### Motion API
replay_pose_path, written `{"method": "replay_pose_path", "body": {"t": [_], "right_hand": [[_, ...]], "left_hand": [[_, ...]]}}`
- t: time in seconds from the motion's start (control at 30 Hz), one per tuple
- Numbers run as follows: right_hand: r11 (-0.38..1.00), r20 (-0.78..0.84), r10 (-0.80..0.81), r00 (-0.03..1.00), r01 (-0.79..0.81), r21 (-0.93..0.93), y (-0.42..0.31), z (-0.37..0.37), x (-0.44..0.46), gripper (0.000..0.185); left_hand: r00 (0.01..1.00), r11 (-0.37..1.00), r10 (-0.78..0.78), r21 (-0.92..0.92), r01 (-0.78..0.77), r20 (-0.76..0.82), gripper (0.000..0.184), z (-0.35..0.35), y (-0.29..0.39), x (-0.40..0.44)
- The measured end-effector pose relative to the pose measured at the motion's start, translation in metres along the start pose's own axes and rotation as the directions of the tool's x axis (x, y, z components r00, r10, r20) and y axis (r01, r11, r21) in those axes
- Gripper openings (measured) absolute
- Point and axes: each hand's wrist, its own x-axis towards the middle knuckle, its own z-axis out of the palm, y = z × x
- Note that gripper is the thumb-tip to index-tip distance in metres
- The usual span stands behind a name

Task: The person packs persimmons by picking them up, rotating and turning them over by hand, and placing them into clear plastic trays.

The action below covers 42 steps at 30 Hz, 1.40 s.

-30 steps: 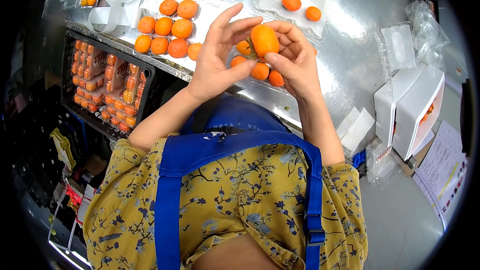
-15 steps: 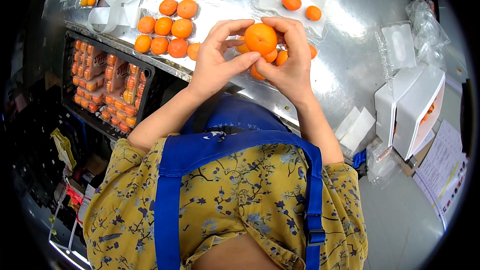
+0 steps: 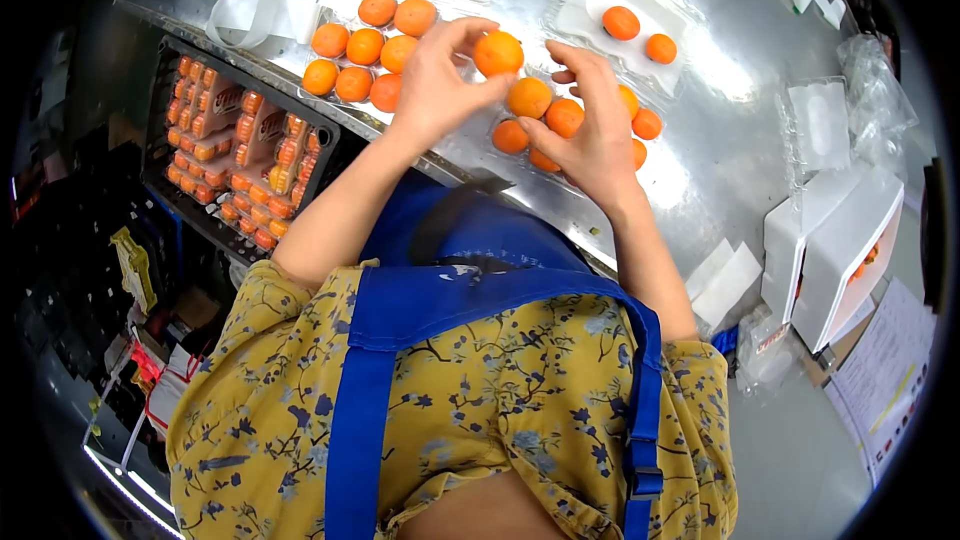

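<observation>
The left hand [image 3: 445, 80] grips an orange fruit [image 3: 498, 54] above a metal tabletop [image 3: 715, 130]; the right hand [image 3: 592, 130], empty and half-curled, hovers over loose fruit [image 3: 529, 98]. Lettering on the crate's packs [image 3: 229, 100] is too small to read.

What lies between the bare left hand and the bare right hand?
The head view shows a round orange fruit in the left hand and, below, other orange fruits, some partly hidden by the right hand.
</observation>
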Motion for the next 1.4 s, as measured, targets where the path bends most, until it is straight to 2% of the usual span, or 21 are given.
{"method": "replay_pose_path", "body": {"t": [0.07, 0.1, 0.2, 0.33, 0.43, 0.57, 0.73, 0.87, 1.07, 1.27, 1.4], "right_hand": [[0.998, 0.031, 0.058, 0.998, -0.057, -0.011, 0.002, -0.006, -0.004, 0.061], [0.997, 0.040, 0.069, 0.997, -0.068, -0.035, 0.004, -0.009, -0.007, 0.061], [0.996, 0.044, 0.053, 0.998, -0.049, -0.080, 0.013, -0.015, -0.012, 0.058], [0.994, 0.023, 0.084, 0.996, -0.082, -0.078, 0.019, -0.018, -0.019, 0.056], [0.991, -0.008, 0.110, 0.994, -0.110, -0.078, 0.026, -0.027, -0.023, 0.055], [0.982, -0.104, 0.108, 0.989, -0.122, -0.142, 0.047, -0.051, -0.027, 0.053], [0.969, -0.178, 0.162, 0.971, -0.190, -0.156, 0.062, -0.066, -0.031, 0.051], [0.965, -0.173, 0.169, 0.970, -0.199, -0.173, 0.065, -0.068, -0.033, 0.049], [0.951, -0.183, 0.203, 0.962, -0.238, -0.197, 0.070, -0.074, -0.035, 0.049], [0.944, -0.176, 0.214, 0.961, -0.249, -0.216, 0.076, -0.077, -0.037, 0.048], [0.949, -0.167, 0.211, 0.963, -0.243, -0.201, 0.079, -0.075, -0.039, 0.048]], "left_hand": [[0.997, 0.978, 0.051, 0.207, -0.038, -0.058, 0.044, -0.008, -0.014, 0.011], [0.997, 0.969, 0.041, 0.245, -0.022, -0.069, 0.044, -0.010, -0.025, 0.017], [0.985, 0.832, 0.163, 0.544, -0.110, -0.050, 0.047, -0.013, -0.047, 0.028], [0.991, 0.702, 0.120, 0.711, -0.044, -0.058, 0.044, -0.011, -0.048, 0.032], [0.980, 0.622, 0.193, 0.779, -0.078, -0.057, 0.043, -0.006, -0.059, 0.033], [0.968, 0.589, 0.250, 0.796, -0.138, -0.018, 0.036, -0.003, -0.064, 0.034], [0.955, 0.588, 0.294, 0.793, -0.161, -0.025, 0.036, -0.001, -0.071, 0.033], [0.960, 0.560, 0.273, 0.801, -0.211, 0.063, 0.043, -0.011, -0.076, 0.034], [0.954, 0.642, 0.233, 0.707, -0.295, 0.187, 0.053, -0.024, -0.086, 0.039], [0.929, 0.602, 0.281, 0.711, -0.365, 0.239, 0.046, -0.023, -0.087, 0.046], [0.930, 0.607, 0.240, 0.705, -0.367, 0.277, 0.040, -0.024, -0.084, 0.048]]}}
